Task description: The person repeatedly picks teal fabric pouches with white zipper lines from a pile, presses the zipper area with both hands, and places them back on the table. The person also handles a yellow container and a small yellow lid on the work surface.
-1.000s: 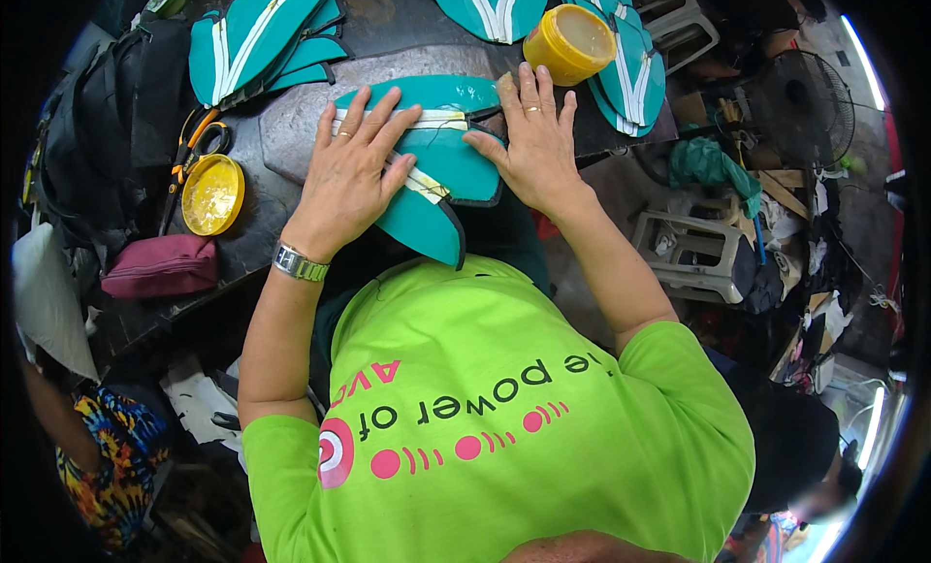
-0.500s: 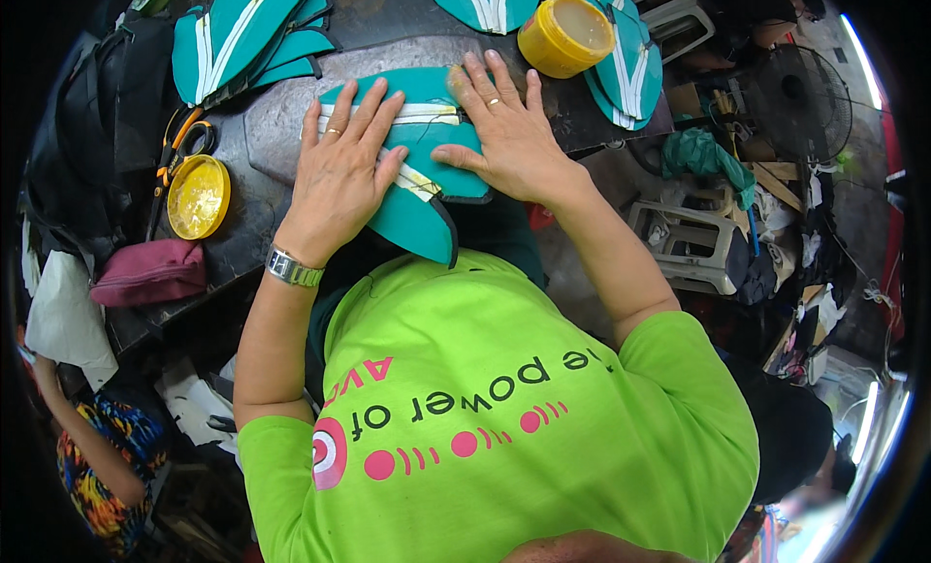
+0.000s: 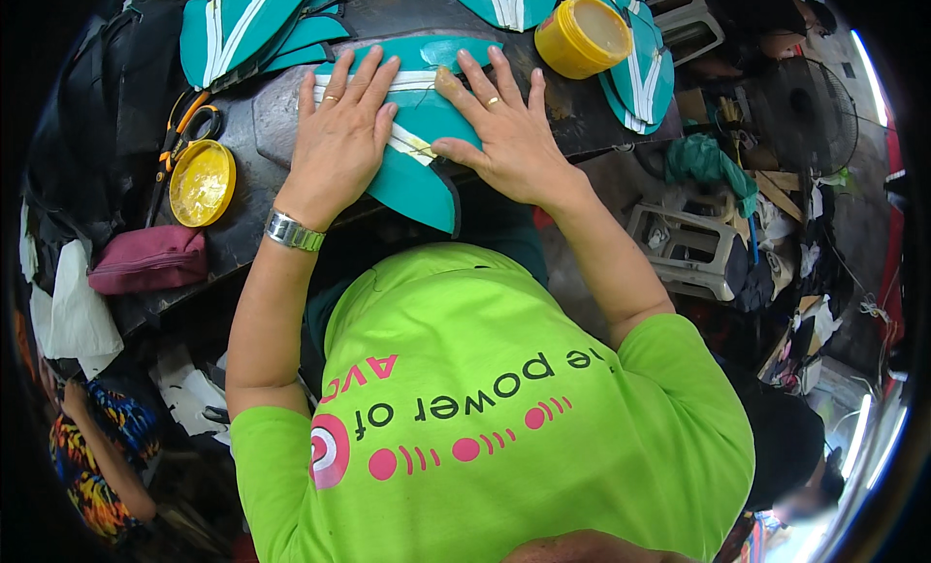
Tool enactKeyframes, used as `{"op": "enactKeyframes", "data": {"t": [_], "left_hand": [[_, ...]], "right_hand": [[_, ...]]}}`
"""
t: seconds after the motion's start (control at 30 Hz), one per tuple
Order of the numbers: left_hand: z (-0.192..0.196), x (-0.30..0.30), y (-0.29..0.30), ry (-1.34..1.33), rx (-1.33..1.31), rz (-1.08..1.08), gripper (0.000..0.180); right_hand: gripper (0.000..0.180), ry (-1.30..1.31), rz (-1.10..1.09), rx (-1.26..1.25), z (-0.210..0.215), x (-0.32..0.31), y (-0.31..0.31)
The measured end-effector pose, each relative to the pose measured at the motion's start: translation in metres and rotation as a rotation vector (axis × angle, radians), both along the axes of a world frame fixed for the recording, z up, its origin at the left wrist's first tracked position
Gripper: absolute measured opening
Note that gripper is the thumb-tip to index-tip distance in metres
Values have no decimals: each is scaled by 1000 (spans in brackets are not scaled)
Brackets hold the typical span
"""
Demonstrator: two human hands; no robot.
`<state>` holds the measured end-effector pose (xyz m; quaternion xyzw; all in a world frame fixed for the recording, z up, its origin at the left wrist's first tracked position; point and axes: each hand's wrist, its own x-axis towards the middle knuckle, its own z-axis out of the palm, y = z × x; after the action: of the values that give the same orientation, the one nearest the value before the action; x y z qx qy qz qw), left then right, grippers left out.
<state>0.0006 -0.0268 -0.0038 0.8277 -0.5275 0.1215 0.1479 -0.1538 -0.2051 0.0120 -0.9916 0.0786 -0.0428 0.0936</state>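
A teal panel (image 3: pixel 415 190) with white zipper-like strips (image 3: pixel 415 80) set in a V lies at the table's near edge, its pointed end hanging over toward me. My left hand (image 3: pixel 341 141) rests flat on its left part, fingers spread, thumb beside the lower strip. Across from it, my right hand (image 3: pixel 509 127) lies with fingers apart over the right part. Its index fingertip touches the end of the upper strip, and its thumb reaches the end of the lower strip. Loose threads show by both strip ends. The hands cover both sides of the panel.
Teal panels are stacked at the far left (image 3: pixel 225 30) and far right (image 3: pixel 648 73). A yellow tub (image 3: pixel 572 41) stands by the right stack. Scissors (image 3: pixel 194 127), a yellow lid (image 3: pixel 202 183) and a maroon pouch (image 3: pixel 147 260) lie left. A stool (image 3: pixel 684 248) stands right.
The panel has slid slightly away from me under my hands. My right index finger and thumb now rest at the strip ends. The whole view has shifted a little.
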Motion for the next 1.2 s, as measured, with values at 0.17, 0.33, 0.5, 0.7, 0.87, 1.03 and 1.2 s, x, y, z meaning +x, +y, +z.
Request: {"op": "enactKeyframes", "data": {"t": [0.17,0.33,0.5,0.7,0.87,1.03,1.2], "left_hand": [[0,-1,0,3,-1,9,47],[2,-1,1,15,74,39,49],[0,-1,1,6,68,39,49],[-3,2,1,20,-13,-2,47],[-4,11,6,-25,-8,21,47],[-4,12,7,-16,10,12,48],[-2,11,6,-14,11,26,48]], "right_hand": [[85,-27,35,-105,0,18,-5],[81,34,147,-18,5,15,-12],[70,93,271,13,12,-5,2],[61,-20,281,320,16,-14,-4],[63,-157,59,-104,8,-17,-17],[73,-107,63,-191,-1,-8,-16],[69,3,222,-33,3,-11,-12]]}}
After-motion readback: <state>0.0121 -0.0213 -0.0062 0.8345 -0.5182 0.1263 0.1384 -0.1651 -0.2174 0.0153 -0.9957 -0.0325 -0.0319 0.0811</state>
